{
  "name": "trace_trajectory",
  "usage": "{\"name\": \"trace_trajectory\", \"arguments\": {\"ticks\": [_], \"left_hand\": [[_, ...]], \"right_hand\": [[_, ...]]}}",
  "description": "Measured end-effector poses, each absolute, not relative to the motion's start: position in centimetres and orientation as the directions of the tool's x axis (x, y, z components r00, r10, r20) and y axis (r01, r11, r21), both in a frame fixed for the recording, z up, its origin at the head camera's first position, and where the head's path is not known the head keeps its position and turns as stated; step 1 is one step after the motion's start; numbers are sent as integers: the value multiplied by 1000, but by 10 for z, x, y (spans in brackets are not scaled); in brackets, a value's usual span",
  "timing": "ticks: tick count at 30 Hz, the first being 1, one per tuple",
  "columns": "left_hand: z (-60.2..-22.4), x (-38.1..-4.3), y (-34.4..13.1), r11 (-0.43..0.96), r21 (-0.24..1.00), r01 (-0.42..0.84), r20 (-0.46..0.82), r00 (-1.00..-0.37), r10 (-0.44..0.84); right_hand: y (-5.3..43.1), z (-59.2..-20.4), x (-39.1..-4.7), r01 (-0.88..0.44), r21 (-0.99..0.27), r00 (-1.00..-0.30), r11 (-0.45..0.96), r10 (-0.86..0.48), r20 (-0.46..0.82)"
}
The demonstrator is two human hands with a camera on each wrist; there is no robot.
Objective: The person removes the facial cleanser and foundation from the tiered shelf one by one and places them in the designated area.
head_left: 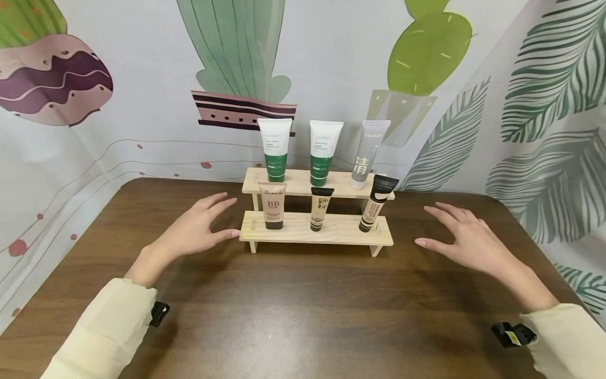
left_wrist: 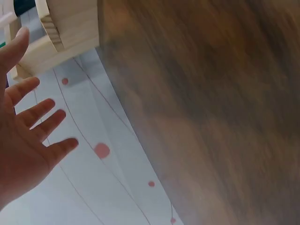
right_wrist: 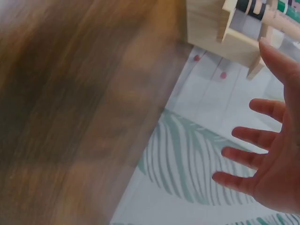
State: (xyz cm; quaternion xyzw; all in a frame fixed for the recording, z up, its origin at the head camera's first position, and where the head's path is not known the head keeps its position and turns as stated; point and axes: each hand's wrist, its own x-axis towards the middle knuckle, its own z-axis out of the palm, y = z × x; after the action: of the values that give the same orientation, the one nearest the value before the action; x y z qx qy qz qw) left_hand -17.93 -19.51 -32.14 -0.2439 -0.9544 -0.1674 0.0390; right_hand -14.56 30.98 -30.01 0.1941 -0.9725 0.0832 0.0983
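A two-step wooden rack (head_left: 316,230) stands at the back middle of the dark brown table (head_left: 293,310). Its top step holds two white-and-green tubes (head_left: 275,149) (head_left: 323,152) and a grey tube (head_left: 368,153). Its lower step holds a beige BB tube (head_left: 273,205), a slim beige tube (head_left: 320,208) and a tilted black-capped tube (head_left: 376,202). My left hand (head_left: 201,225) hovers open just left of the rack, fingers spread (left_wrist: 35,117). My right hand (head_left: 461,238) hovers open a little right of the rack (right_wrist: 220,33), holding nothing.
A cloth backdrop (head_left: 118,79) printed with cacti and leaves surrounds the table on the back and both sides. Cream sleeves (head_left: 104,331) cover both forearms, with black clips at the wrists (head_left: 513,333).
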Motion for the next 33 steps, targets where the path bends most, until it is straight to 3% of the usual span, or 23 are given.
{"name": "trace_trajectory", "arguments": {"ticks": [11, 33], "left_hand": [[-328, -182, -182, 744, 453, 491, 136, -863, 487], [-337, -188, -176, 690, 538, 484, 134, -858, 497]], "right_hand": [[292, -289, -136, -467, -316, -883, 826, -415, 221], [232, -282, -138, -553, -606, -790, 573, -591, 163]]}}
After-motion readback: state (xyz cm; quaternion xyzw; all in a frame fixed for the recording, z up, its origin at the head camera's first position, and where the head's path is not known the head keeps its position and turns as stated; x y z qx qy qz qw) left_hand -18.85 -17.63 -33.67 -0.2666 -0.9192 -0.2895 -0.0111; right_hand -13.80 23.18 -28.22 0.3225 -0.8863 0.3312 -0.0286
